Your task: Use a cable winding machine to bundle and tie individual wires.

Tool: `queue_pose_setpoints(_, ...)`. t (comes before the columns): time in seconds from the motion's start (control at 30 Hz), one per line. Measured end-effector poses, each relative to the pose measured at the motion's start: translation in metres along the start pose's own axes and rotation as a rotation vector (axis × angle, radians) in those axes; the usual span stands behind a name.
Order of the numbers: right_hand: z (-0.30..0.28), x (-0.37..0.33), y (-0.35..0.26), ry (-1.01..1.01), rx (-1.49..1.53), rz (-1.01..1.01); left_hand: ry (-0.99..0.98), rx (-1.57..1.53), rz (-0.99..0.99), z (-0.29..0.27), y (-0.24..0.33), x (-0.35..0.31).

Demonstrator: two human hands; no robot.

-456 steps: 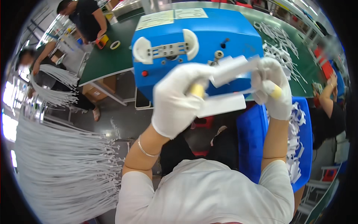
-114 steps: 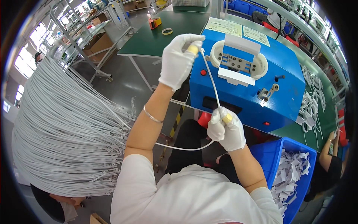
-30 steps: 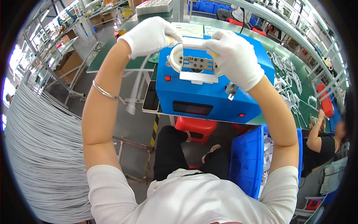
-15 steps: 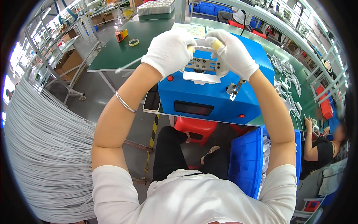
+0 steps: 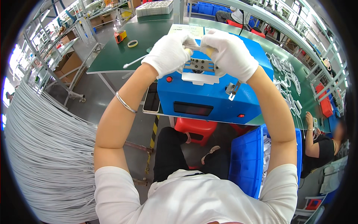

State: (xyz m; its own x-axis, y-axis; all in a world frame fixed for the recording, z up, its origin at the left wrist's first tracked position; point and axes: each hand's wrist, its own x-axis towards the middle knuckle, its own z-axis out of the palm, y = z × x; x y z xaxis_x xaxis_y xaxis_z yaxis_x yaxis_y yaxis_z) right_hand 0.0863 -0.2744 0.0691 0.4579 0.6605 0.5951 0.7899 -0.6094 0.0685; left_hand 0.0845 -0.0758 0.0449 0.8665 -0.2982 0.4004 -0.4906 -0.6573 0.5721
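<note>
Both my hands wear white gloves with pale yellow fingertips and are held over the top of a blue machine. My left hand is closed on a white cable, whose free end sticks out to the left past my wrist. Close by, my right hand is closed too, its fingertips pinched near those of the left. A short white piece shows between the fingertips; the glove hides most of it. Just below sit the machine's metal plate with holes and a white strip of guard.
A thick bundle of grey-white cables hangs at the left. A blue bin with white scraps stands by my right side. Coiled white cables lie on the green table, right. A phone, tape roll and red stool are near. A co-worker works at right.
My hands have drawn closer together, the right one moving left. The white piece between them shows less. The cable's free end has shifted right and slightly up.
</note>
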Motion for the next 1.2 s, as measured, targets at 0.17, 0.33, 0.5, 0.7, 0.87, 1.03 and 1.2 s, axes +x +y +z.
queue_pose_setpoints(0.17,0.003,0.013,0.005,-0.226,0.680,0.536,0.067,-0.052,0.073,-0.002,0.004,-0.004)
queue_pose_setpoints(0.33,0.007,0.013,0.007,-0.153,0.559,0.407,-0.046,-0.169,-0.197,-0.016,0.007,-0.010)
queue_pose_setpoints(0.5,0.011,0.010,0.008,0.025,0.519,0.317,0.201,-0.194,-0.025,-0.003,0.001,-0.013)
queue_pose_setpoints(0.7,0.000,0.000,0.004,0.107,0.718,0.288,0.300,-0.230,0.092,-0.004,-0.005,-0.009)
queue_pose_setpoints(0.87,-0.032,-0.053,0.046,0.407,0.853,0.328,0.356,-0.358,0.106,-0.023,-0.022,-0.024)
queue_pose_setpoints(1.03,-0.072,-0.152,0.166,0.946,1.233,0.937,0.507,-0.220,-0.143,-0.044,-0.036,-0.066)
queue_pose_setpoints(1.2,-0.063,-0.357,0.206,0.415,0.509,1.378,0.562,-0.225,-0.355,-0.046,-0.071,-0.125)
